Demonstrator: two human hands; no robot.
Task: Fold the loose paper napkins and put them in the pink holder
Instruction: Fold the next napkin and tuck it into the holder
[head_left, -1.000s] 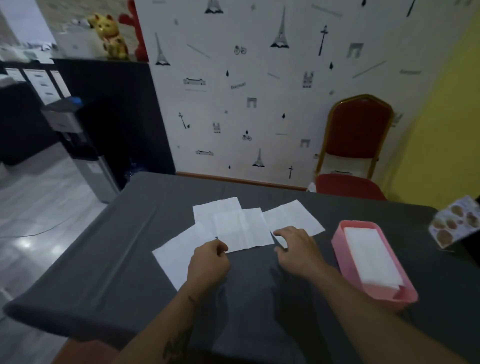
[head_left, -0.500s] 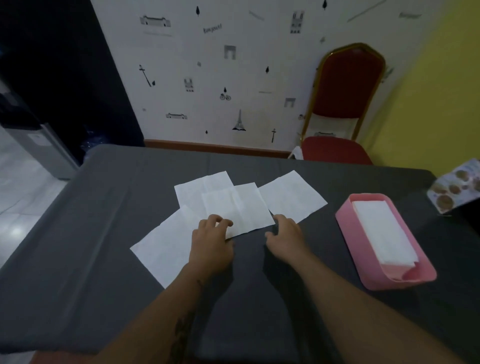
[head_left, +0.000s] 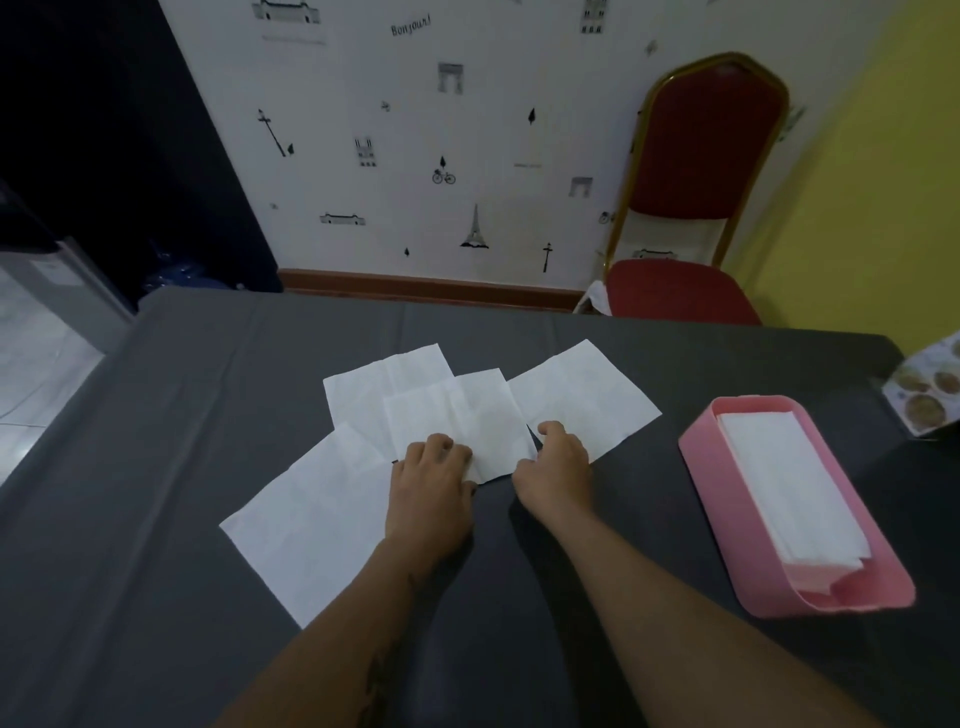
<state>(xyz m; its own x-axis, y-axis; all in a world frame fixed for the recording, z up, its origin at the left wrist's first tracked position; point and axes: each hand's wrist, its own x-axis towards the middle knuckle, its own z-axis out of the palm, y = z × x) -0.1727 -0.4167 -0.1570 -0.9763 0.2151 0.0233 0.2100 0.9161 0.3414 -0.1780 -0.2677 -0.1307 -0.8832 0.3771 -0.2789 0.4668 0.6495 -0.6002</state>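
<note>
Napkins, four loose, fanned on grey table (head_left: 156, 519). Nearest: big left napkin (head_left: 306, 525), partly under left hand (head_left: 431, 493). Both hands at near edge of centre napkin (head_left: 457, 415): left fingers curled onto its near-left corner, right hand (head_left: 558, 467) pinching near-right corner, thumb underneath likely. Centre napkin lies straight ahead of fingers, long axis running away. Beyond: back napkin (head_left: 389, 374), right napkin (head_left: 587, 395). Pink holder (head_left: 737, 525) right, well apart, part-filled; right hand nearer.
</note>
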